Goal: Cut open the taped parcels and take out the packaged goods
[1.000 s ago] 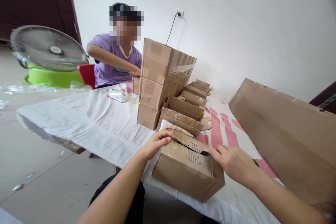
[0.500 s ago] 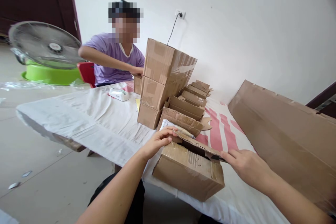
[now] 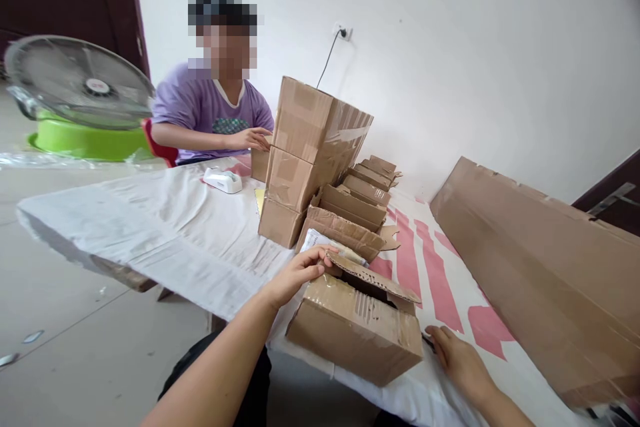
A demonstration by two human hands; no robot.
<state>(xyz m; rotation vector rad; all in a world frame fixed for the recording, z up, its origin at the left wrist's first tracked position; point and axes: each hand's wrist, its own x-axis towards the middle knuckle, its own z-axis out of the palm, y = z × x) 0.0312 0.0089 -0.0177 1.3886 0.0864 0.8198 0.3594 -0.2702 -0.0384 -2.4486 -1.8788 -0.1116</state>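
Observation:
A small cardboard box lies at the near edge of the table, its top flap raised and torn along one side. My left hand pinches the flap's left corner, fingers closed on the cardboard. My right hand rests low on the white cloth just right of the box, fingers laid along a thin dark-tipped cutter that pokes out toward the box. White packets show behind the flap.
A stack of taped boxes and a row of opened boxes stand mid-table. A large flat carton leans at the right. Across the table a person in a purple shirt touches a box; a tape dispenser and a fan sit left.
My right hand left the box top and dropped to the cloth beside the box. The flap has sprung up and open. My left hand kept its hold on the corner.

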